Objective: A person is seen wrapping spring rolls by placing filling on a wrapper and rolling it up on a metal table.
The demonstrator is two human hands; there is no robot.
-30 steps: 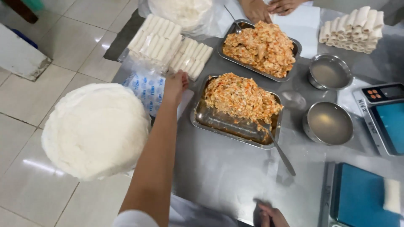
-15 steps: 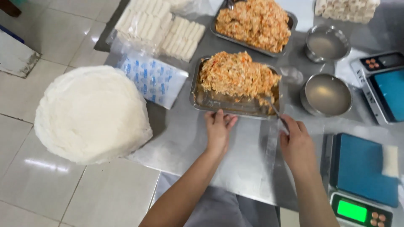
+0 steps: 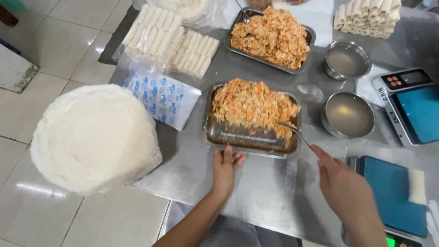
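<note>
Resting flat on the steel table (image 3: 270, 192), the left hand (image 3: 225, 168) is lying open, fingers together, its fingertips touching the near rim of the near tray (image 3: 215, 137); it is gripping nothing.

Right hand (image 3: 340, 180): it is closing around the near end of the spoon (image 3: 292, 131), forefinger stretched along the handle.

Spoon: its long axis is running diagonally, handle toward the person's right and near side, bowl pointing up and to the left into the orange filling (image 3: 254, 103). The bowl is sitting at the filling's near right edge, inside the tray.

Near tray: it is lying just beyond both hands, long axis running left to right, the filling heaped in its far part and the near strip showing bare metal. The left hand is sitting at the rim's near middle, the right hand off its near right corner.

Also lying about:
- a round stack of white wrappers (image 3: 91, 137), left of the tray, overhanging the table edge
- a printed blue-and-white bag (image 3: 162, 98) between stack and tray
- rows of finished rolls (image 3: 169, 41) beyond
- a second tray (image 3: 270, 36) of filling, farther off
- two metal bowls (image 3: 348, 114) of liquid, to the right
- scales (image 3: 411, 107) at the right edge
</note>
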